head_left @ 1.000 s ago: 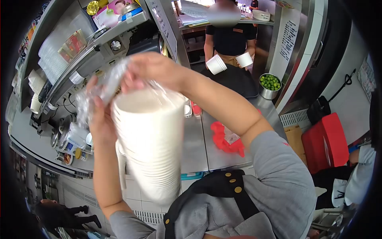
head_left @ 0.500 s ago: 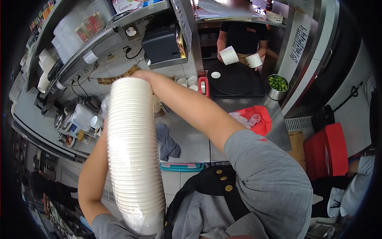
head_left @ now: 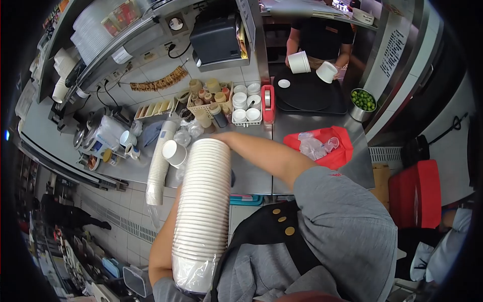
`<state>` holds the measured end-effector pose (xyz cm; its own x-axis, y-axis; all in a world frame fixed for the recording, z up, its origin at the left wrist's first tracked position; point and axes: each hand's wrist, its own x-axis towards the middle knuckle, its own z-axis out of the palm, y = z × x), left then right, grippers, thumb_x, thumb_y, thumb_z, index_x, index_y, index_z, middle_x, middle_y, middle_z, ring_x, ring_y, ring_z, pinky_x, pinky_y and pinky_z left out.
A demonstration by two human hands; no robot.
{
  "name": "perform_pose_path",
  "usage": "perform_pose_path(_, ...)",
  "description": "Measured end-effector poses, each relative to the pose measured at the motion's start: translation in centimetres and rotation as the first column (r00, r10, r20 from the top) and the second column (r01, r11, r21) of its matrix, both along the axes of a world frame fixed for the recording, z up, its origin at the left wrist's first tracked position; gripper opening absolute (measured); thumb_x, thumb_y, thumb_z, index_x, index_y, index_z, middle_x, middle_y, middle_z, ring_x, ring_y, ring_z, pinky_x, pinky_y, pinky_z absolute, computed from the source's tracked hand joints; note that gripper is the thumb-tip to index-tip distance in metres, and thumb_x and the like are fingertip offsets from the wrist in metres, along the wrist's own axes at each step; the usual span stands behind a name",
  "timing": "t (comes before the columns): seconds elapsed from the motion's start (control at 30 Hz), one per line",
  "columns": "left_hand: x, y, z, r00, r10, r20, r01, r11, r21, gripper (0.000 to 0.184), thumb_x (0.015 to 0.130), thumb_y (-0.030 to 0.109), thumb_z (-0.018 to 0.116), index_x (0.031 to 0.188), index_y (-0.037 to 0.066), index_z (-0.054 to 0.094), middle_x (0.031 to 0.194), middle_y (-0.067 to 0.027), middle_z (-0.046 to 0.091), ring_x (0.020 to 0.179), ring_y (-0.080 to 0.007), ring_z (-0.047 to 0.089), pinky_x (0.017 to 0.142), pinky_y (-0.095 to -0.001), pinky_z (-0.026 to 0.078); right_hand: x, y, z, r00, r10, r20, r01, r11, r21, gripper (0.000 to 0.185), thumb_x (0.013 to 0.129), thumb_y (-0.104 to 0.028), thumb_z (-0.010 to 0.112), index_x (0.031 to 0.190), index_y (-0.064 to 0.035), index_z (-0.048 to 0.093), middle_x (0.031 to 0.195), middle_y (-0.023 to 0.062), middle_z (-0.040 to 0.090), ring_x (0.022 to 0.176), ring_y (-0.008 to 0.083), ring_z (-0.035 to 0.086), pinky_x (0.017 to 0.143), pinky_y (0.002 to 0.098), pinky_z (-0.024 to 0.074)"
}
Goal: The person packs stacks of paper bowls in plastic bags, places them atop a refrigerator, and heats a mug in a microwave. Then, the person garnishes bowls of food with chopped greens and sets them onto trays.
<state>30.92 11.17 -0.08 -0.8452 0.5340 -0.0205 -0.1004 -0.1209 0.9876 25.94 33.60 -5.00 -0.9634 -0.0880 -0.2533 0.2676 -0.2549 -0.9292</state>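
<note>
A long stack of white paper bowls (head_left: 204,201) in a clear plastic sleeve is held up in front of my body, leaning against the black apron. My right hand (head_left: 222,136) is at the stack's far end, its fingers mostly hidden behind the rim. From the left, my forearm runs up behind the stack, which covers my left hand. Just left of it, a second sleeved stack of cups (head_left: 157,173) lies over the counter's edge. A single white paper tub (head_left: 174,153) stands beside that, near some crumpled clear plastic (head_left: 193,128).
Sauce bottles in a basket (head_left: 204,103), small white dishes (head_left: 240,99) and a red dispenser (head_left: 267,103) line the counter's back. A red bag (head_left: 342,151) and a bowl of limes (head_left: 363,99) are at right. Across a black tray (head_left: 312,95), another person holds white tubs (head_left: 299,62).
The stack has shifted right and lower in view and looks shorter. The second stack, the single tub and the sauce bottles have come into sight. The other person's tubs have tilted slightly.
</note>
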Motion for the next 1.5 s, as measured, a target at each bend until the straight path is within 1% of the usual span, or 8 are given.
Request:
perform_pose_path(0.2,3.3,0.0,-5.5,0.99,0.036,0.137,-0.032,0.999,-0.034,0.048,0.104,0.042,0.038,0.137,0.009,0.047,0.121,-0.0075,0.061,0.101,-0.0155,0.062,0.077,-0.03,0.054,12.1,2.0,-7.0,0.976,0.142,0.167,-0.079,0.939,-0.335,0.036,0.102,-0.026,0.046,0.128,-0.0015,0.055,0.123,0.0148,0.063,0.103,0.0257,0.064,0.086,0.044,0.0532)
perform_pose_path(0.5,6.6,2.9,-9.7,0.958,-0.037,0.283,0.067,0.993,-0.099,0.048,0.103,0.041,0.04,0.137,0.008,0.048,0.121,-0.0079,0.062,0.1,-0.0167,0.063,0.075,-0.0311,0.055,20.2,0.5,-14.0,0.949,0.09,0.301,0.174,0.646,-0.743,0.042,0.102,-0.025,0.044,0.138,-0.0043,0.048,0.136,0.0162,0.055,0.117,0.027,0.059,0.098,0.0423,0.0491)
perform_pose_path(0.63,7.7,5.0,-10.2,0.944,-0.102,0.314,0.151,0.979,-0.137,0.048,0.103,0.041,0.041,0.136,0.008,0.048,0.121,-0.0081,0.062,0.1,-0.0172,0.063,0.075,-0.0315,0.055,21.9,0.6,-8.6,0.89,-0.235,0.392,0.432,0.712,-0.553,0.042,0.101,-0.025,0.046,0.138,-0.0047,0.048,0.137,0.0153,0.054,0.124,0.0255,0.054,0.105,0.0424,0.0435)
perform_pose_path(1.0,10.4,9.7,-8.3,0.818,-0.341,0.462,0.485,0.842,-0.236,0.045,0.099,0.036,0.049,0.133,0.006,0.05,0.12,-0.0095,0.063,0.096,-0.0208,0.066,0.07,-0.034,0.057,30.5,1.2,-10.3,0.878,-0.398,0.265,0.436,0.441,-0.784,0.037,0.102,-0.027,0.043,0.131,-0.007,0.054,0.136,0.0102,0.055,0.118,0.0254,0.059,0.101,0.0416,0.0477)
perform_pose_path(1.2,13.6,12.5,-7.1,0.69,-0.428,0.584,0.48,0.874,0.072,0.041,0.097,0.03,0.057,0.13,0.007,0.051,0.114,-0.0068,0.065,0.094,-0.0149,0.065,0.072,-0.0288,0.055,33.4,-0.1,-4.3,0.65,-0.737,0.184,0.749,0.58,-0.322,0.043,0.1,-0.032,0.047,0.132,-0.0037,0.05,0.131,0.0124,0.058,0.114,0.0289,0.061,0.096,0.046,0.0513)
perform_pose_path(1.23,13.2,12.5,-5.1,0.652,-0.432,0.623,0.569,0.822,-0.026,0.039,0.097,0.029,0.058,0.129,0.008,0.053,0.114,-0.0056,0.065,0.098,-0.0135,0.064,0.078,-0.0285,0.054,33.7,-0.2,-3.7,0.606,-0.782,0.148,0.791,0.572,-0.219,0.045,0.1,-0.034,0.047,0.133,-0.003,0.049,0.13,0.0131,0.058,0.113,0.0298,0.061,0.094,0.0473,0.0519)
perform_pose_path(1.37,12.7,13.4,-6.1,0.503,-0.588,0.633,0.588,0.77,0.249,0.028,0.097,0.027,0.058,0.119,0.011,0.058,0.099,-0.003,0.067,0.078,-0.013,0.063,0.06,-0.0282,0.049,34.1,2.0,0.5,0.705,-0.708,0.029,0.625,0.601,-0.498,0.038,0.099,-0.025,0.048,0.13,-0.0029,0.05,0.124,0.0117,0.062,0.111,0.0266,0.063,0.088,0.0417,0.0552)
perform_pose_path(1.5,13.6,13.6,-3.4,0.592,-0.534,0.604,0.528,0.823,0.21,0.028,0.096,0.027,0.06,0.118,0.011,0.058,0.102,-0.0025,0.066,0.081,-0.0135,0.062,0.061,-0.0276,0.048,34.1,2.8,1.5,0.738,-0.674,0.038,0.641,0.682,-0.351,0.036,0.098,-0.023,0.048,0.129,-0.005,0.053,0.122,0.0093,0.063,0.102,0.0208,0.065,0.087,0.0365,0.0532)
